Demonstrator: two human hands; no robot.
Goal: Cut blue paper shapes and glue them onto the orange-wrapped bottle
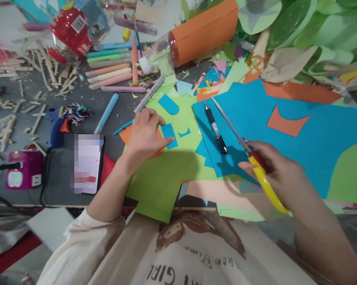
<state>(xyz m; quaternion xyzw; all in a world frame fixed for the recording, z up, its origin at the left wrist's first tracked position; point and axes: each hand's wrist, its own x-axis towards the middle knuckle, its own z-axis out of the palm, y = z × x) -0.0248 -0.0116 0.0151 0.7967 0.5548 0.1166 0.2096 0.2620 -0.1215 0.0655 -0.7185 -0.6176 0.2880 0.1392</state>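
Observation:
My right hand (281,170) is wrapped around the red and yellow handles of a pair of scissors (263,178). The blades look closed and point up and left over a large blue paper sheet (243,118). A black pen (215,128) lies just left of the blades. On the left, my left hand (145,132) rests over orange paper (126,134), thumb and forefinger apart around a small blue paper rectangle (169,135). Close by, a blue piece with a rounded end (168,104) and a thin curved scrap (184,133) lie on green paper (157,182).
A phone (87,164), a blue glue gun (54,126) and a purple box with a cable (23,170) are on the left. Several markers (109,67) and an orange-wrapped bottle (205,31) lie behind. An orange cutout (289,122) sits on the blue sheet.

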